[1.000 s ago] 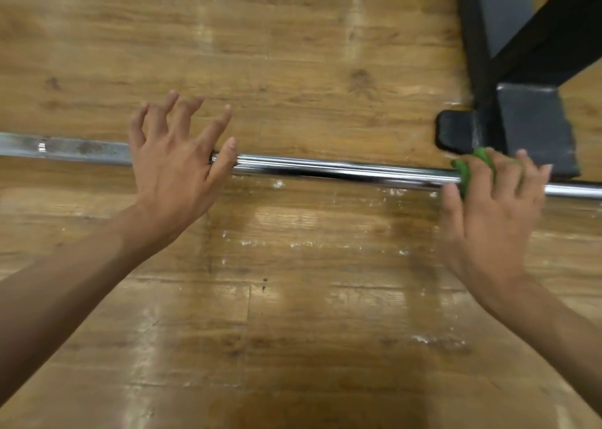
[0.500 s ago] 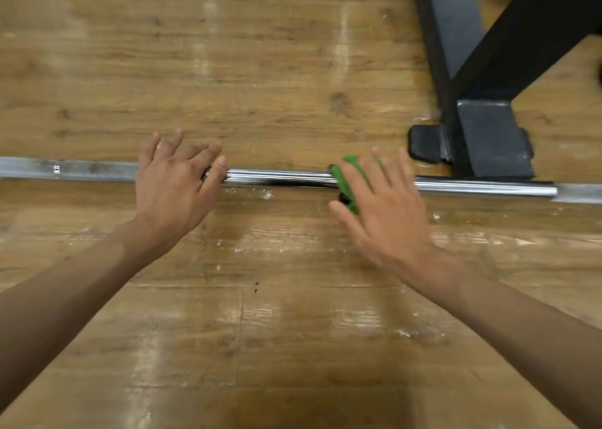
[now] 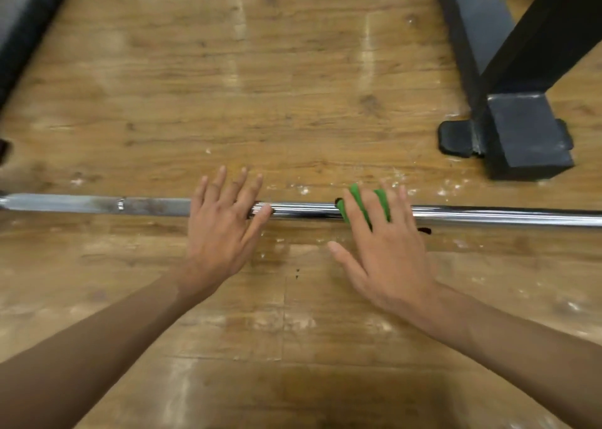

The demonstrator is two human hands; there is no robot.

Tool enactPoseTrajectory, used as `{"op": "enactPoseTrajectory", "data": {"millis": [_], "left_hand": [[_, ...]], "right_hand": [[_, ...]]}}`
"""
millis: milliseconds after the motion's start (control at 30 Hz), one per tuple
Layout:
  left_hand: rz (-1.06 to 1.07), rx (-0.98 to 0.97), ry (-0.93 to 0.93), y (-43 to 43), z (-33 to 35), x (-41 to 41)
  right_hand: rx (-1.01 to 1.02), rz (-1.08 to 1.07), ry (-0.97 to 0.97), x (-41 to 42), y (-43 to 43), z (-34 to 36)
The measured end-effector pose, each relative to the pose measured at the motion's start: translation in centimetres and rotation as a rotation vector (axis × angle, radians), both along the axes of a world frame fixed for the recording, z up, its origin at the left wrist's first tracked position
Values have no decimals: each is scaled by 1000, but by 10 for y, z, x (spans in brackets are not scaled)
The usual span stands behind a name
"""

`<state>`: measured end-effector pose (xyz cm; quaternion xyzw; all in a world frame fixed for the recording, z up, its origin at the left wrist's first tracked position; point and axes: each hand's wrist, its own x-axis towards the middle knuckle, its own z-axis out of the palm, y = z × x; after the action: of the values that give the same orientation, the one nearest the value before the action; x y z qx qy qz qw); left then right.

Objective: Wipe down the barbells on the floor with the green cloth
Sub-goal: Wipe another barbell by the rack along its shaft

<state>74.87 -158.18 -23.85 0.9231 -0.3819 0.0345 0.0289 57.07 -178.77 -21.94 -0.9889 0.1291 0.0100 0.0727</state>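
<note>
The barbell point(image 3: 309, 209) lies across the wooden floor point(image 3: 293, 103), just in front of the black rack foot point(image 3: 527, 135). A second ago the right hand point(image 3: 384, 252) had the green cloth point(image 3: 381, 202) far along the bar, level with that foot. It has since swept the cloth leftward, and it now sits near the left hand point(image 3: 224, 230). The right hand's fingers are straight and pressing the cloth flat onto the bar, not wrapped round it. The left hand, spread and lifted before, now rests open on the bar, seemingly steadying it. I'd say the shiny stretch has had a pass; the duller, stained length to the left looks untouched.
</note>
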Motion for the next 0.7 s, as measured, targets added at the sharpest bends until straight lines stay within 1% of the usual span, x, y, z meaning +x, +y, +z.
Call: {"op": "enactPoseTrajectory", "data": {"millis": [100,167,233,267,333,433,500,600,700], "left_hand": [[-53,29,19,18,3,-18],[-94,38,36,30,4,-27],[-158,48,38,41,6,-31],[-200,64,28,46,8,-31],[-287,103,10,56,11,-28],[-380,134,23,71,13,-24],[-455,132,20,80,13,-26],[-631,154,12,92,14,-36],[-808,203,37,96,15,-47]], "right_hand": [[22,153,7,22,37,4],[20,233,16,18,37,8],[-13,302,48,-5,23,12],[-27,299,77,-21,13,12],[-36,213,110,-63,-15,12],[-64,91,100,-125,-53,13],[-68,40,98,-149,-58,16],[-16,19,86,-151,-32,17],[-3,169,114,-129,23,16]]}}
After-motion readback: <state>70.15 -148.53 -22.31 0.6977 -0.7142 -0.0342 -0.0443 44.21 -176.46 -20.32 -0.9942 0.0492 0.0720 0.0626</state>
